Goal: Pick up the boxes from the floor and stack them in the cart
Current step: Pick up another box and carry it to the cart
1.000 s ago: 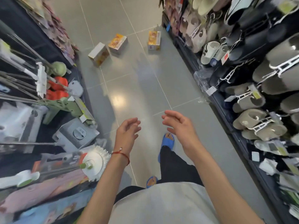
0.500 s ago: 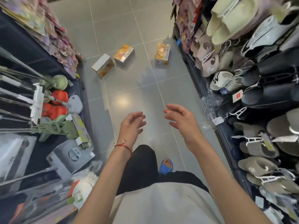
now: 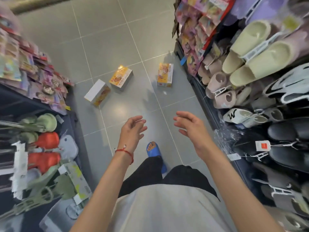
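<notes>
Boxes [image 3: 120, 75] scattered across open floor [image 3: 107, 36]

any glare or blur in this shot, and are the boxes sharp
Head view: a soft glare patch on the floor mid-frame; the three boxes are fairly sharp; the top-left shelf is blurred; the slippers at right bulge from wide-angle distortion.

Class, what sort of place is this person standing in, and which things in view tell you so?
Most likely a shop aisle: slippers hang on display hangers along the right, a price tag dangles among them, and packaged goods crowd the left rack.
</notes>
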Demonstrator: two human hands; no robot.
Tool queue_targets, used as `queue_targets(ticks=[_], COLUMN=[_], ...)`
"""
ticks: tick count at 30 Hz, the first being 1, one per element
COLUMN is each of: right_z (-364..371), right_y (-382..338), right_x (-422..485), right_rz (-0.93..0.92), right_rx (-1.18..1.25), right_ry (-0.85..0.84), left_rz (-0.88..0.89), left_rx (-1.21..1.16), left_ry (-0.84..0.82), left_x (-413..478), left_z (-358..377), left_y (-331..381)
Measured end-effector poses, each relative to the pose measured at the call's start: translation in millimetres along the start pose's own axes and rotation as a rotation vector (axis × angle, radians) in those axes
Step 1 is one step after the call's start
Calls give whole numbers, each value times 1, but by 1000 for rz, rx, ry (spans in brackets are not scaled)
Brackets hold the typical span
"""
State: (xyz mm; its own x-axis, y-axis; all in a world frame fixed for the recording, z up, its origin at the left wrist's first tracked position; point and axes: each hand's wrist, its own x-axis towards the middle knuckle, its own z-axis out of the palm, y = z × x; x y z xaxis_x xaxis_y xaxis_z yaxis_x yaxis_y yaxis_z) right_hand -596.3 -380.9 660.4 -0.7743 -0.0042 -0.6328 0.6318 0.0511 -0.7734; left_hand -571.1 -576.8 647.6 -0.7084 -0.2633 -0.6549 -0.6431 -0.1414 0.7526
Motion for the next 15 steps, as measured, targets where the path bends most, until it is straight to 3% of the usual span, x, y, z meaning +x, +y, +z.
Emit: queue_targets(ticks=[15], right_z=[45], right_y=[-135], right_x=[223], right_rz=[129], right_rx=[57], right_ry=[62], left_rz=[-97], left_rx=[157], left_ry=[-48], left_x=[246], left_z=[29], left_y=[170])
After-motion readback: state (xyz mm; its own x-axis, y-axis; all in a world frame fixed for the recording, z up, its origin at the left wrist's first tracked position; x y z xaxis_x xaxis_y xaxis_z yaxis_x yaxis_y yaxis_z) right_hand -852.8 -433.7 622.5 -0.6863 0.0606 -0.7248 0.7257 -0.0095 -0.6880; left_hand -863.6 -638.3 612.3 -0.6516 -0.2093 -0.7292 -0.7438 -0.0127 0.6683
